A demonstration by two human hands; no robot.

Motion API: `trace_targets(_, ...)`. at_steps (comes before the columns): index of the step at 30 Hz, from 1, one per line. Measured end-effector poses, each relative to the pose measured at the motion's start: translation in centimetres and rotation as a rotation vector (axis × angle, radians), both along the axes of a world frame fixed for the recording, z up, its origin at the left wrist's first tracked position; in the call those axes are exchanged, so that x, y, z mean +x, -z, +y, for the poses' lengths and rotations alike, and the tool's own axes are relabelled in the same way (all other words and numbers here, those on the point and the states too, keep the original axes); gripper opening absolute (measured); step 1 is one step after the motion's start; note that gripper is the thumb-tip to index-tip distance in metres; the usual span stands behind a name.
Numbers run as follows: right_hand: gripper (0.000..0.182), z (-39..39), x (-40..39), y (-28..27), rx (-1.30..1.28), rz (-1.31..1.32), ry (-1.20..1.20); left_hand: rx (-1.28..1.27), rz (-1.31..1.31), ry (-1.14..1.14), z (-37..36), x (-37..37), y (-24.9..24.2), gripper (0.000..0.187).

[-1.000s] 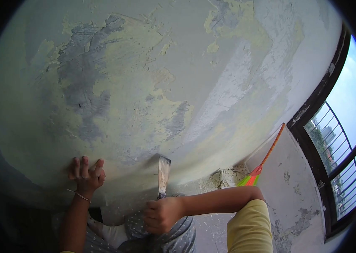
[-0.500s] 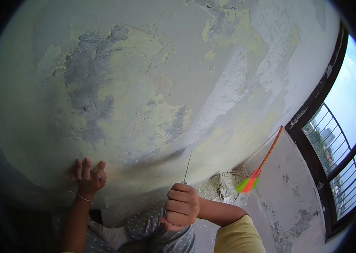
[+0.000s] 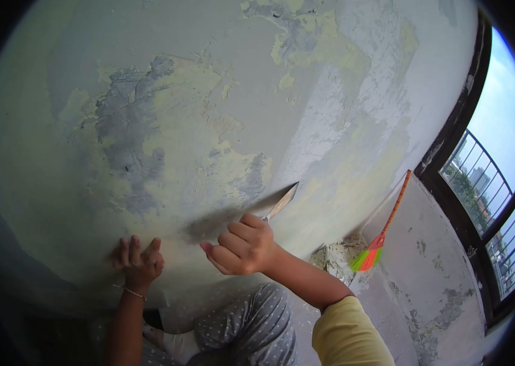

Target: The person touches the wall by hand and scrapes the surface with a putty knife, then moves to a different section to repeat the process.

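My right hand [image 3: 240,245] is wrapped round the handle of a scraper, whose flat metal blade [image 3: 284,200] points up and right. The blade tip lies at or close to the patchy wall [image 3: 209,122]; whether it touches is hard to tell. Fingers apart, my left hand [image 3: 140,261] rests its fingertips on the lower wall and holds nothing. Grey, yellowish and white patches of peeling paint cover the wall above both hands.
A broom [image 3: 396,204] with orange and green bristles leans at the right, beside a heap of debris [image 3: 337,256] at the wall's foot. A dark-framed window [image 3: 452,143] with a railing outside stands farther right. My bent knees are below my hands.
My right hand has moved up and slightly left with the scraper, and the blade now shows its flat face instead of its edge. My left hand stays against the wall.
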State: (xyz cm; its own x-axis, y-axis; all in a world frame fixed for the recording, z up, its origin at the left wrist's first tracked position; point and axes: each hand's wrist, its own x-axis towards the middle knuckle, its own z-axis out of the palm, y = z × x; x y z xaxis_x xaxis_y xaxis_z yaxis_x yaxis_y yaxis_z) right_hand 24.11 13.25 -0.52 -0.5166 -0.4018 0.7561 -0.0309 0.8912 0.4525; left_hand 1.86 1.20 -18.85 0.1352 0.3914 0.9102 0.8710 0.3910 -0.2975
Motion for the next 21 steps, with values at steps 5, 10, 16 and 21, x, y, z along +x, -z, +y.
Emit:
trace_targets(5, 0.034, -6.4, 1.4, -0.7, -0.110, 0.107, -0.384, 0.039, -0.061, 0.082, 0.8, 0.4, -0.2, 0.044)
trace_targets(10, 0.034, -0.8, 0.5, -0.7, 0.021, 0.125, -0.066, 0.017, -0.010, 0.017, 0.5, 0.7, -0.2, 0.045)
trace_targets(16, 0.032, -7.1, 1.9, -1.1, -0.124, 0.148, -0.444, 0.033, -0.025, 0.026, 0.7, 0.4, 0.1, 0.044)
trace_targets(21, 0.033, 0.7, 1.4, -0.6, -0.048, 0.203, 0.005, 0.023, -0.033, 0.017, 0.6, 0.4, 0.2, 0.045)
